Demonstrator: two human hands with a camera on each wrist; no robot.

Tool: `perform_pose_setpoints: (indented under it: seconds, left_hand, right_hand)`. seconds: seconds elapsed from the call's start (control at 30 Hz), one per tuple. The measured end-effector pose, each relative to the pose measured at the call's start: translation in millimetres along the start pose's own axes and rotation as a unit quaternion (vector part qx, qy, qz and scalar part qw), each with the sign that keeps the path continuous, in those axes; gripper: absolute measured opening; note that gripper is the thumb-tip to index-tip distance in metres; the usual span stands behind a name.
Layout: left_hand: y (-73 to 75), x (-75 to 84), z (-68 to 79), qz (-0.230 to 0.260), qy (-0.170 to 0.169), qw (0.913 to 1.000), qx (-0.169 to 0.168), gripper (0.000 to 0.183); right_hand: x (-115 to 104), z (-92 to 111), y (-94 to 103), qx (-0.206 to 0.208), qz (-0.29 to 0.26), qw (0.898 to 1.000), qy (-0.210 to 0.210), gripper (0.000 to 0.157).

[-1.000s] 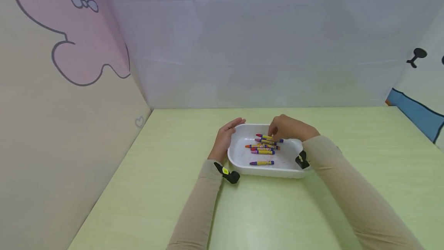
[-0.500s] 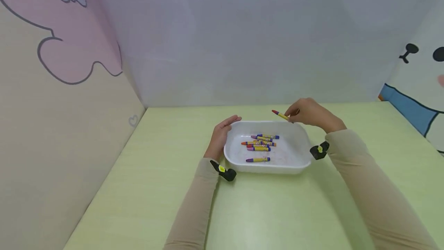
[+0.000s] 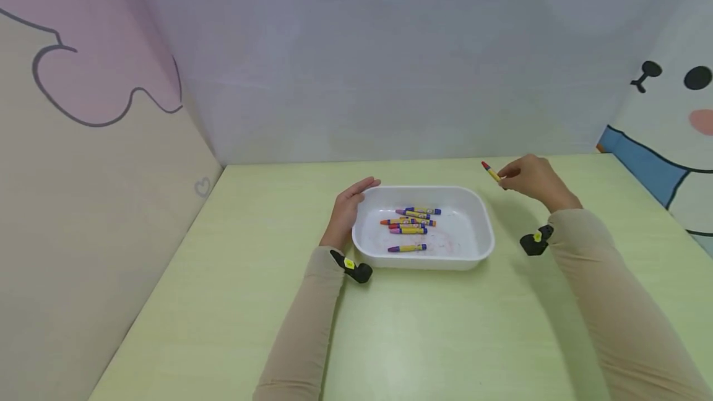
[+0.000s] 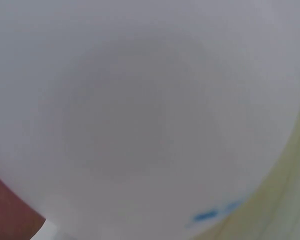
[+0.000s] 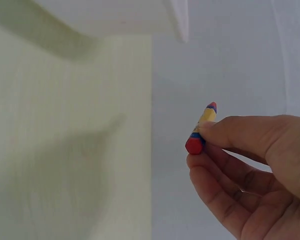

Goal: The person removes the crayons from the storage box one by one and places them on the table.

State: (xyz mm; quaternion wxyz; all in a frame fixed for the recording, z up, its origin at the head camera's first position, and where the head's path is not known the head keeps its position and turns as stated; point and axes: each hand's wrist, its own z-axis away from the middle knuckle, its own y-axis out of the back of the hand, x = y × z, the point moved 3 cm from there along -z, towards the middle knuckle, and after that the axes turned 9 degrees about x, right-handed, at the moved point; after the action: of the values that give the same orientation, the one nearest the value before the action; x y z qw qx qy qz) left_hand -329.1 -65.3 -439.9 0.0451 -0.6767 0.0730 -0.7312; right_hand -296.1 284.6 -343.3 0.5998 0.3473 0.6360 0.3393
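Observation:
Between thumb and fingers, my right hand pinches a red crayon with a yellow wrapper, raised beyond the back right corner of the white tray. In the right wrist view the crayon shows blue bands and its flat red end, with its tip pointing away. My left hand rests along the left side of the white tray, fingers straight. Several more crayons lie in the tray, most bunched together; a purple-tipped crayon lies apart toward the front. The tray's outer wall fills most of the left wrist view.
The tray stands on a pale green table. A white sheet rises behind the table's back edge. Walls with cartoon drawings stand at left and right. Black wrist cameras sit on both sleeves.
My right hand has lifted the red crayon out of the tray and carried it right, past the tray's corner. My left hand stays at the tray's side. The head view has shifted slightly.

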Motion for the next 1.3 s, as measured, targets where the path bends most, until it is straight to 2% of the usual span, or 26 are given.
perform_pose_setpoints:
  seconds: [0.2, 0.53, 0.97, 1.3]
  left_hand:
    - [-0.5, -0.4, 0.9, -0.006, 0.0, 1.0, 0.002, 0.041]
    - [-0.6, 0.4, 1.4, -0.004, 0.003, 1.0, -0.001, 0.041]
    - [-2.0, 2.1, 3.2, 0.002, 0.004, 1.0, 0.001, 0.041]
    - [-1.1, 2.0, 4.3, -0.003, 0.007, 1.0, -0.004, 0.041]
  right_hand:
    - [25, 4, -4.9, -0.008, 0.0, 1.0, -0.028, 0.037]
    - [49, 2, -14.2, -0.026, 0.011, 0.998, -0.058, 0.039]
    - [59, 1, -19.6, -0.031, -0.012, 0.997, -0.072, 0.037]
    - [59, 6, -21.5, -0.039, -0.01, 0.996, -0.085, 0.039]
